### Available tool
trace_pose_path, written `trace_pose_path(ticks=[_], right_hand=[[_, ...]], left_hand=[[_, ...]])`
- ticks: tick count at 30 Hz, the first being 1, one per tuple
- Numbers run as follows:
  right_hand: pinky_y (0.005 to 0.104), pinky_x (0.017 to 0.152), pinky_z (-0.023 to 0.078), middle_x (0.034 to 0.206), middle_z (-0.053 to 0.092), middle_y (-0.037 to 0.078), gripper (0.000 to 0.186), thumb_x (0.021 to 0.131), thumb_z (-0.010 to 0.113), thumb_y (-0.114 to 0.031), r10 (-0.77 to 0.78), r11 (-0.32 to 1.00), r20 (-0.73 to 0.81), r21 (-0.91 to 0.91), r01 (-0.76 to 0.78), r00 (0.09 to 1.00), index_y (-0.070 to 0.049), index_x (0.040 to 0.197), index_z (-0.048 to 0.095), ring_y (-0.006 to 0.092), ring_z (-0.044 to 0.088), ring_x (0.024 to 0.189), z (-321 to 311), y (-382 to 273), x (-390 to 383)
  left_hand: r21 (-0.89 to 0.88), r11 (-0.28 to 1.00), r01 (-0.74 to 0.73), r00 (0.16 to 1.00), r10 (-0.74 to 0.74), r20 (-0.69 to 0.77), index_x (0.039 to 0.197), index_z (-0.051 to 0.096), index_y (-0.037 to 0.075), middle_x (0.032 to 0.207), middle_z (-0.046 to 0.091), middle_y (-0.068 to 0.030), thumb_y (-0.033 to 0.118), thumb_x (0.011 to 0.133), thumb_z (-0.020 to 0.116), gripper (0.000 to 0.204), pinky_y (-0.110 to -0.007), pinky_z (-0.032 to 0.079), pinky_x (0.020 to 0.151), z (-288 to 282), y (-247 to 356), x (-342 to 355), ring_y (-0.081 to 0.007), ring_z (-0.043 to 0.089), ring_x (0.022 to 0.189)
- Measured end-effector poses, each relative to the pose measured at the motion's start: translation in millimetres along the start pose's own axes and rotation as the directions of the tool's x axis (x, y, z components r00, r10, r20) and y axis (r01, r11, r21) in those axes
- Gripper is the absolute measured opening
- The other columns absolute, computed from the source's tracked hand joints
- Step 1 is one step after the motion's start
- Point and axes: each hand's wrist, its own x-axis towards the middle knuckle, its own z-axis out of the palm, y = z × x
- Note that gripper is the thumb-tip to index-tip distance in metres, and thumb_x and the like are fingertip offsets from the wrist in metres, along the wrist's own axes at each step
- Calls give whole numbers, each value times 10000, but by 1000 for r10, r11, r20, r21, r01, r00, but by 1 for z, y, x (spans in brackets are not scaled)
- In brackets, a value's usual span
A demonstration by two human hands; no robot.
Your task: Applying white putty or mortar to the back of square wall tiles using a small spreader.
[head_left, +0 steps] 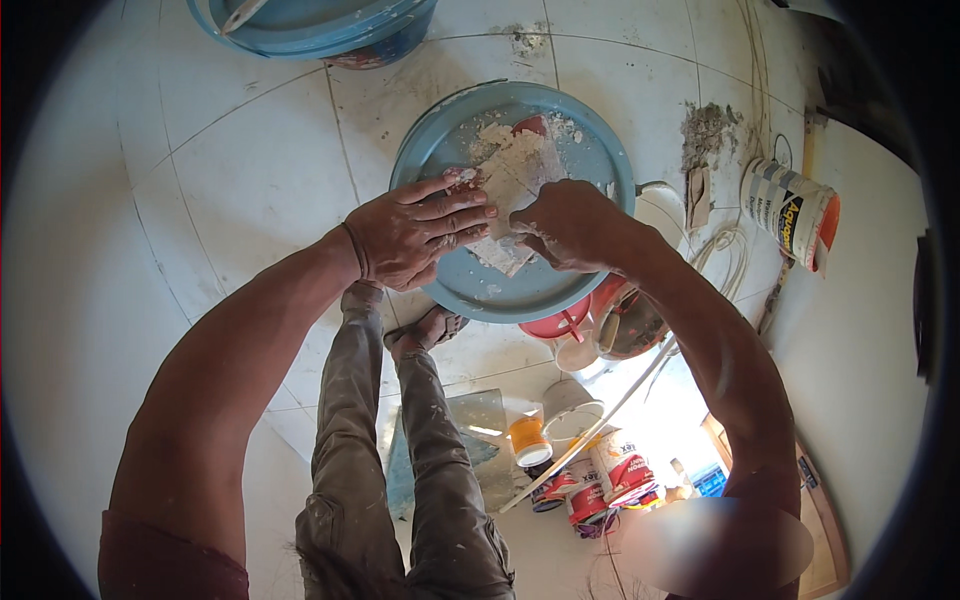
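Note:
A round blue plastic lid or tray (470,285) holds a pale, crusted rectangular piece (505,178) with crumbly white material on it and reddish patches showing at its top and left. My left hand (425,225) lies over the left side of that piece, fingers stretched and apart, tips dusted white. My right hand (565,225) is closed at the right side of the piece, curled round something whose shape is hidden by the fingers. White crumbs are scattered on the lid's surface around both hands.
A blue tub (300,30) stands at top left. Right are a striped bucket (785,210), loose cables (725,260) and debris on the tiled floor (240,150). Below the lid are red containers (545,330), a white bucket (570,400), paint cans (615,470), a pole and a glass sheet (470,420).

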Motion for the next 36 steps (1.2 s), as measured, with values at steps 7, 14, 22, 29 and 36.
trace_pose_path(ticks=[7,14,22,29,36], right_hand=[[503,817,593,871,743,158,138,943,786,-216,-9,997,-56,73,13,998,-135,1055,782,386,738,870,16,-5,-2],[490,814,596,935,770,155,163,935,789,-223,4,998,-112,57,2,994,-148,1080,788,357,746,888,8,0,-6],[493,827,603,933,771,137,162,921,785,-217,-1,1000,-3,4,1,1000,-145,1065,804,370,743,912,13,-2,-1],[498,802,595,911,762,187,150,938,770,-188,84,980,-156,194,-53,984,-97,1055,788,409,727,810,28,-14,-14],[299,498,496,616,631,77,157,996,727,-142,708,592,-418,791,-154,569,-24,894,711,121,644,558,92,-59,-130]], left_hand=[[27,1000,-10,1000,10,-9,1543,603,168,1708,449,-16,282,839,639,714,-505,142,1378,-1,0,2,-209,373,1600],[31,1000,-7,1000,7,8,1543,604,174,1710,445,-12,284,834,652,720,-505,153,1374,1,-2,-1,-198,371,1600],[119,992,-45,995,33,98,1581,565,188,1729,407,19,451,890,670,747,-496,66,1390,1,-1,-3,-185,291,1630],[20,999,-48,999,48,-13,1515,631,180,1685,478,23,298,813,690,714,-500,175,1369,1,-4,0,-172,392,1581],[-54,998,25,992,-31,-124,1347,752,146,1563,614,2,248,877,679,486,-530,253,1339,-2,10,11,-189,487,1515]])
